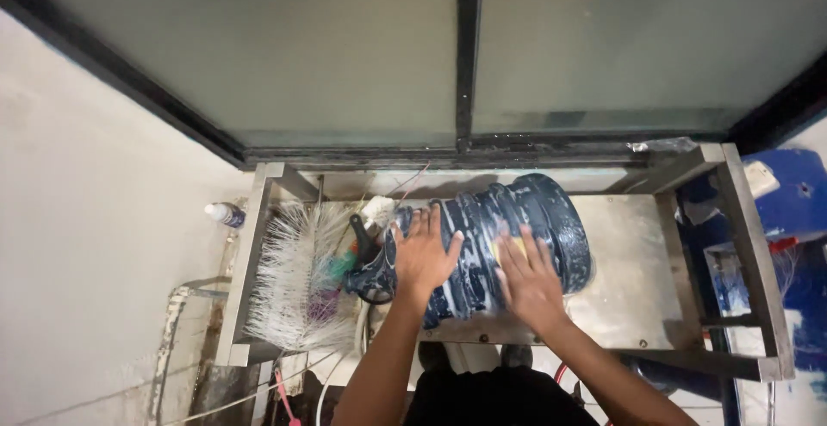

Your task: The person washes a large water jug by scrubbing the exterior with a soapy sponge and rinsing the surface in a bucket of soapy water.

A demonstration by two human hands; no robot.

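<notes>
A large dark blue ribbed water jug (538,211) lies on its side on a metal stand (620,262), streaked with white soap foam. Its neck points left toward a big white bristle brush (297,275). My left hand (422,254) lies flat on the jug near its neck, fingers spread. My right hand (527,281) presses a yellow sponge (510,245) against the jug's middle; only a sliver of the sponge shows between my fingers.
A small white bottle with a blue cap (226,213) sits on a ledge at the left. Frosted window panes (345,47) rise behind the stand. A blue barrel (797,193) stands at the right. Pipes and cords run below the brush.
</notes>
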